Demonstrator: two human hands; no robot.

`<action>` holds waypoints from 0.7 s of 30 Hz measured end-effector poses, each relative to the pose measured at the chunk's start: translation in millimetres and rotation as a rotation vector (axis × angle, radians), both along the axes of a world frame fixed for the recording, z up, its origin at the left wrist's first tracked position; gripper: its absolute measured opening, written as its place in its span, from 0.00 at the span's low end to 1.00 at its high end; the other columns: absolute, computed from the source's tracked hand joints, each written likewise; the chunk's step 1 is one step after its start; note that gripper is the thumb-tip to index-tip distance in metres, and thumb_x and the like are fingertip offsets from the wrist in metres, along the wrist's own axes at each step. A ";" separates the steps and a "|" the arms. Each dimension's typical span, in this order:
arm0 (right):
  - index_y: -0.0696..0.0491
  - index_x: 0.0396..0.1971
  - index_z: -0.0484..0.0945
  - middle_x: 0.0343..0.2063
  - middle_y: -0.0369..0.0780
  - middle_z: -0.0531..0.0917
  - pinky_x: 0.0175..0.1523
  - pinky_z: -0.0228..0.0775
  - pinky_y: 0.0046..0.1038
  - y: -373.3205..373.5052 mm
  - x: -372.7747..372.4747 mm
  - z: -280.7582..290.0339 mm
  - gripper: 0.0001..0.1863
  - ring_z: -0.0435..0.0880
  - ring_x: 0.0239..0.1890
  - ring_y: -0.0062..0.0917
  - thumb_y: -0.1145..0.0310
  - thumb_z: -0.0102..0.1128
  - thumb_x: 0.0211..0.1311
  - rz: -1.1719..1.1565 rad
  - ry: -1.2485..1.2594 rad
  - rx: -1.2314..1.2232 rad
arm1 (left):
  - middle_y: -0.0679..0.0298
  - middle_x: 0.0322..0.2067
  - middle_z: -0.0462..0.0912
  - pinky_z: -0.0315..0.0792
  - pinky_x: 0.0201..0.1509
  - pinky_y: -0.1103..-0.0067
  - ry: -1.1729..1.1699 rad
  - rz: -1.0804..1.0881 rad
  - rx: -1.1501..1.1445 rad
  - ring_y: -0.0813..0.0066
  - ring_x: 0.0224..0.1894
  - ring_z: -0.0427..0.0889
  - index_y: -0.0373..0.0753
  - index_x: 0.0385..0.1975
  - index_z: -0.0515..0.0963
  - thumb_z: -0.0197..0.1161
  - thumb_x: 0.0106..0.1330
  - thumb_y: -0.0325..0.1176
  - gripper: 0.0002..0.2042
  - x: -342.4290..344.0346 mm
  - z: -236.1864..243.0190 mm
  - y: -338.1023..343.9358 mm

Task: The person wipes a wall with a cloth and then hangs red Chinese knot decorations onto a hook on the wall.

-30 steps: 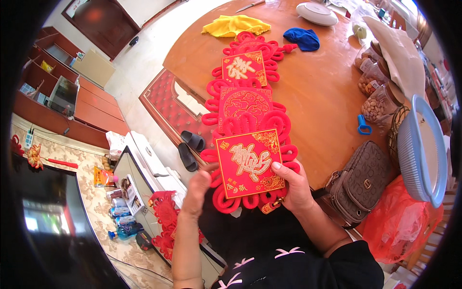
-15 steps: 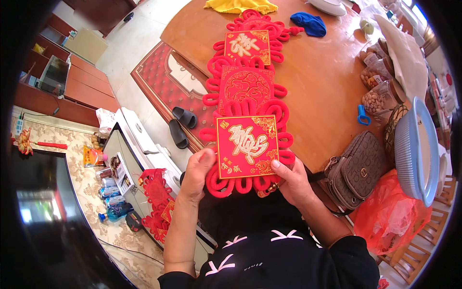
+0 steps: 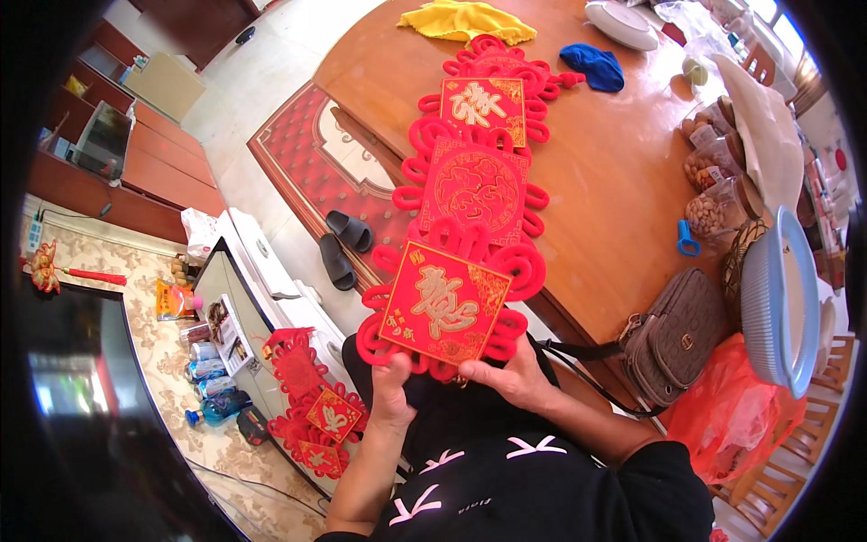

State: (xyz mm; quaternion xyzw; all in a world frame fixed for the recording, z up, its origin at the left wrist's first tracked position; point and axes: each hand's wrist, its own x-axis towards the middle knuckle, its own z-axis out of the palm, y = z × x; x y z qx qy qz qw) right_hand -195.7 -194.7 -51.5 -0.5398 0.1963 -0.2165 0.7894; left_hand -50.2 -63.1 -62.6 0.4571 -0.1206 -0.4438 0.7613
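Note:
A long red Chinese knot hanging (image 3: 474, 190) stretches from my body onto the round wooden table, its square panels gold-trimmed and edged with looped cord. My left hand (image 3: 392, 394) grips the cord loops below the nearest panel's left side. With thumb on top, my right hand (image 3: 508, 372) holds the same panel's lower right corner. That panel is tilted, while the far end of the hanging lies on the table (image 3: 605, 172). The fingers under the loops are hidden. To the left, a second red knot hanging (image 3: 332, 414) rests on the white cabinet.
A yellow cloth (image 3: 465, 20) and a blue cloth (image 3: 591, 68) lie at the table's far side. On the right are nut jars (image 3: 713, 212), a brown bag (image 3: 673, 330), a blue basket (image 3: 768, 307) and a red plastic bag (image 3: 731, 406). Dark slippers (image 3: 339, 262) sit left of the table.
Both hands have drawn the near panel down toward my body and turned it clockwise. My hands now grip lower, at its bottom edge. More of the second hanging shows at left.

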 end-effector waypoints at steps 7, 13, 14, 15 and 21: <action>0.59 0.60 0.69 0.56 0.42 0.76 0.61 0.67 0.30 -36.9 -0.5 -37.4 0.25 0.74 0.57 0.24 0.69 0.60 0.64 0.188 0.163 0.004 | 0.57 0.54 0.78 0.73 0.59 0.69 0.160 0.075 0.064 0.65 0.54 0.79 0.34 0.60 0.67 0.63 0.66 0.32 0.24 42.1 10.9 7.6; 0.56 0.60 0.68 0.58 0.43 0.75 0.64 0.64 0.39 -47.6 30.4 -16.2 0.25 0.74 0.59 0.33 0.56 0.47 0.71 -0.066 -0.324 0.706 | 0.61 0.41 0.82 0.76 0.52 0.74 -0.025 -0.141 0.238 0.70 0.43 0.83 0.34 0.51 0.72 0.61 0.50 0.25 0.24 84.0 32.4 11.7; 0.57 0.62 0.65 0.60 0.45 0.72 0.65 0.62 0.42 -48.6 33.6 -15.8 0.28 0.71 0.62 0.37 0.55 0.47 0.70 -0.074 -0.323 0.690 | 0.62 0.39 0.83 0.76 0.51 0.75 -0.106 -0.196 0.284 0.72 0.42 0.83 0.34 0.50 0.73 0.60 0.49 0.25 0.23 88.0 30.1 10.6; 0.57 0.65 0.61 0.62 0.46 0.70 0.67 0.60 0.45 -50.7 36.7 -17.0 0.31 0.68 0.65 0.40 0.53 0.47 0.69 -0.084 -0.324 0.673 | 0.63 0.39 0.83 0.76 0.49 0.77 -0.177 -0.209 0.311 0.75 0.42 0.82 0.35 0.49 0.73 0.63 0.49 0.25 0.23 88.9 29.2 10.2; 0.58 0.66 0.60 0.63 0.48 0.68 0.68 0.59 0.44 -51.4 33.3 -27.1 0.35 0.69 0.64 0.41 0.59 0.55 0.59 -0.014 -0.516 0.736 | 0.63 0.38 0.83 0.77 0.47 0.76 -0.226 -0.171 0.338 0.73 0.39 0.83 0.33 0.47 0.75 0.63 0.47 0.26 0.22 80.1 35.1 20.8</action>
